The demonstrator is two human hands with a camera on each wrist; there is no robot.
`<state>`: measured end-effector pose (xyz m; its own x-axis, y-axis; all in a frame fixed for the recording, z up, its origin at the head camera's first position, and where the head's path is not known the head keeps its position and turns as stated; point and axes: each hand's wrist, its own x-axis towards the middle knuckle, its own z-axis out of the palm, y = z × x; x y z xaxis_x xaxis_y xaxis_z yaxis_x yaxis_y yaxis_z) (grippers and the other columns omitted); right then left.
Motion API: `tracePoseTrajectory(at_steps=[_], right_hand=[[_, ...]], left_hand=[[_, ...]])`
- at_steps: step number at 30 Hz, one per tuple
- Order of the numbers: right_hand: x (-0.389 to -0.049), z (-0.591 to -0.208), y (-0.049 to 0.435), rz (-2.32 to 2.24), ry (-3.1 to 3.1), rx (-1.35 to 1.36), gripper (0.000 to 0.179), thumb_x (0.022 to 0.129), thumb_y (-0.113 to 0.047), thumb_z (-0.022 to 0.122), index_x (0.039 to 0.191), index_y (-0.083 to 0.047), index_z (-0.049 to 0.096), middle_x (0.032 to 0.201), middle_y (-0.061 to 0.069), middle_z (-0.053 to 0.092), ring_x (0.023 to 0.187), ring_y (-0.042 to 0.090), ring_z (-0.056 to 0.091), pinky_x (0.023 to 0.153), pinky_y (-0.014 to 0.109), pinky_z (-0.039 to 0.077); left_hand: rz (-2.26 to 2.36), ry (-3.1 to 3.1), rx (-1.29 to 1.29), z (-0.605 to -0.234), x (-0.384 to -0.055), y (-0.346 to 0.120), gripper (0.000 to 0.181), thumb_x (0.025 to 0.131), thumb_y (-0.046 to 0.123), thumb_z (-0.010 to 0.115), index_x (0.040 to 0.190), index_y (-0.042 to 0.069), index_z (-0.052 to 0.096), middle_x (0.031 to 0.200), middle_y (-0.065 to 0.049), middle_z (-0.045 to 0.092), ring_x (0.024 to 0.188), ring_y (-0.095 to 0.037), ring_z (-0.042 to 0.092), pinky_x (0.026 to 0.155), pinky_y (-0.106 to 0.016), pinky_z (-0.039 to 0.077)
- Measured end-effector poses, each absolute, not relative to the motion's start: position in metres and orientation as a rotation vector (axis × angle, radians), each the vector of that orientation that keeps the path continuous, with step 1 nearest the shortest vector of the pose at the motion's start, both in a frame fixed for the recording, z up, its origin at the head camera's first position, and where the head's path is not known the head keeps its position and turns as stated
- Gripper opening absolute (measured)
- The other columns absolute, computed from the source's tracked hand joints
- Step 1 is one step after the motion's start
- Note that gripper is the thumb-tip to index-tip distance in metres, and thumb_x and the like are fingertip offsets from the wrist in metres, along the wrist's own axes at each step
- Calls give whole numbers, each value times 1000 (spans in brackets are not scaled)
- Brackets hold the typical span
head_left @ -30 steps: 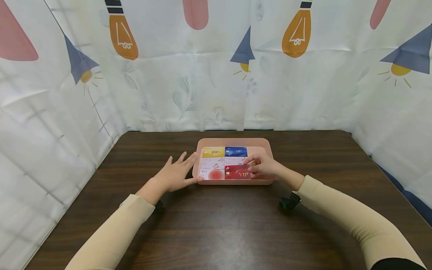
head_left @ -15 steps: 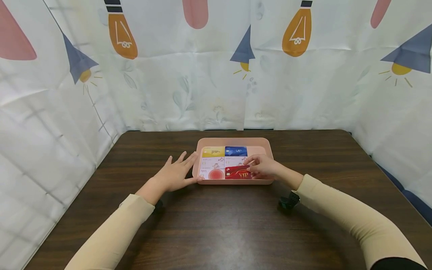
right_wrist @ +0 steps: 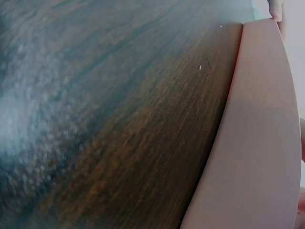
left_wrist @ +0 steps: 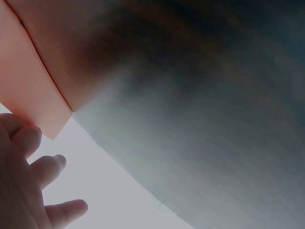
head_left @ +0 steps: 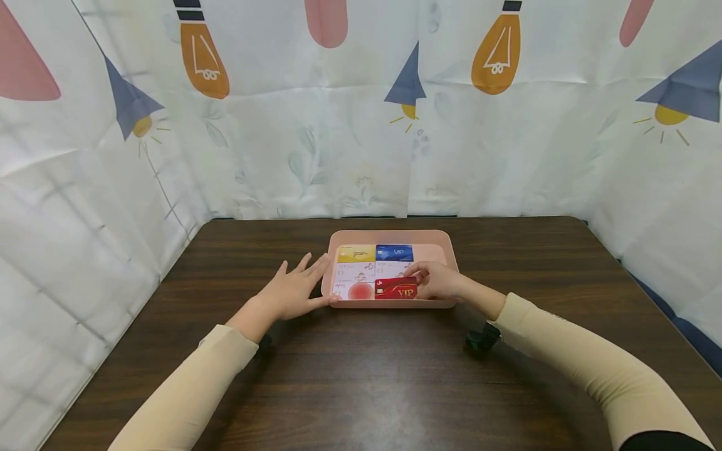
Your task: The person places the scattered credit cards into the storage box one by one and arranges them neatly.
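Observation:
A pink tray [head_left: 429,238] lies near the table's far edge with several cards laid in two columns. Yellow [head_left: 356,253] and blue VIP [head_left: 394,252] cards form the back row, with white VIP cards [head_left: 354,272] before them. At the front left is a white card with a red circle [head_left: 361,291]; the red VIP card [head_left: 396,289] is beside it. My right hand [head_left: 437,280] pinches the red card at its right end; its fingertips are partly hidden. My left hand [head_left: 293,293], fingers spread, rests against the tray's left rim. The left wrist view shows its fingers [left_wrist: 47,169] by the tray wall.
The dark wooden table [head_left: 361,376] spreads in front of the tray. A patterned white curtain [head_left: 361,150] hangs behind it and at both sides. In the right wrist view the tray's outer wall [right_wrist: 252,119] stands along the right.
My right hand's fingers have drawn closer together at the red card's right end. The red card has shifted very slightly left and toward the near rim. My left hand has stayed in place.

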<state>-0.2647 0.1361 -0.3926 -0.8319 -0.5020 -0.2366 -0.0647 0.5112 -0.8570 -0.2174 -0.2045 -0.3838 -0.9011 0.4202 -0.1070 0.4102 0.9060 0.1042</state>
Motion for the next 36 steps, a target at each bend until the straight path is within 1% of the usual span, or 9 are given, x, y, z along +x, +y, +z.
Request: tracePoseTrajectory(at_steps=[6, 11, 13, 19, 27, 36], right_hand=[[-266, -393, 136, -1218, 2327, -509, 49, 80, 4, 80, 125, 5, 61, 115, 19, 58, 99, 29, 58, 84, 34, 60], [-268, -390, 137, -1108, 2375, -588, 46, 81, 2, 81, 122, 4, 60, 108, 18, 58, 89, 25, 56, 72, 26, 57], [-269, -389, 137, -1046, 2406, -623, 45, 81, 1, 82, 120, 3, 60, 106, 17, 58, 86, 24, 56, 69, 26, 55], [-271, -386, 135, -889, 2487, -681, 44, 81, -5, 85, 117, -2, 60, 108, 15, 61, 88, 23, 57, 71, 27, 55], [-271, -383, 133, -821, 2528, -742, 41, 79, -1, 84, 114, -1, 62, 109, 16, 62, 90, 25, 56, 69, 27, 53], [-269, -383, 133, -821, 2534, -773, 37, 80, -3, 85, 110, -2, 64, 110, 17, 63, 94, 27, 55, 72, 28, 51]], left_hand=[[114, 2950, 661, -384, -217, -205, 95, 98, 68, 52, 166, 10, 18, 169, -9, 22, 154, -38, 17, 114, -73, 15], [134, 2946, 657, -385, -217, -205, 96, 98, 68, 52, 166, 10, 16, 169, -9, 22, 154, -39, 17, 114, -73, 14], [140, 2943, 653, -384, -217, -206, 95, 98, 67, 52, 166, 10, 16, 169, -9, 21, 154, -39, 16, 115, -73, 13], [144, 2943, 658, -386, -218, -206, 95, 99, 67, 51, 166, 10, 16, 169, -9, 21, 154, -39, 16, 114, -73, 14], [138, 2948, 652, -386, -219, -206, 96, 98, 69, 51, 166, 10, 17, 169, -9, 23, 154, -39, 17, 115, -73, 13], [143, 2943, 653, -385, -218, -206, 95, 99, 66, 52, 166, 10, 15, 169, -9, 21, 154, -39, 16, 115, -73, 13]])
